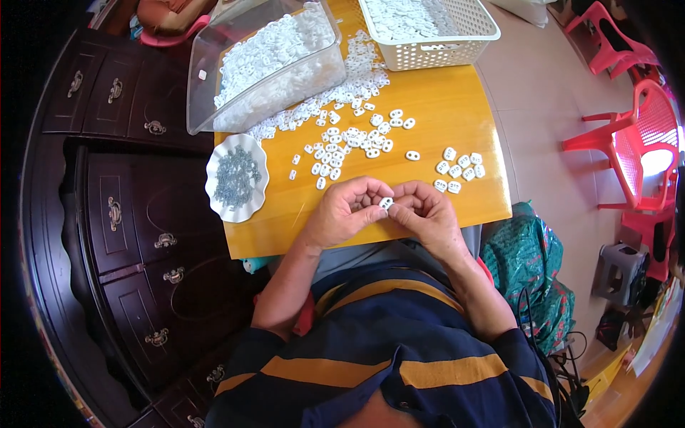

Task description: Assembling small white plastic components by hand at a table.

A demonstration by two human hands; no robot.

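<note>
Above the front of the yellow table point(285, 235), my left hand point(349, 210) and my right hand point(426, 210) meet at a small white plastic piece with two dark holes point(386, 203). Thumb and fingers of each hand pinch it from either side. Beyond my hands lies a loose group of similar two-hole white pieces point(332, 153). To the right sits a cluster of white pieces with dark marks point(460, 170). At the left edge, a white wavy-rimmed dish point(215, 200) holds many small clear-grey parts.
A clear plastic bin point(202, 107) heaped with white pieces stands at the back left, some spilled beside it. A white perforated basket point(457, 55) of pieces is at the back right. Dark drawers point(114, 214) line the left; red plastic chairs point(628, 132) and a green bag point(524, 250) stand right.
</note>
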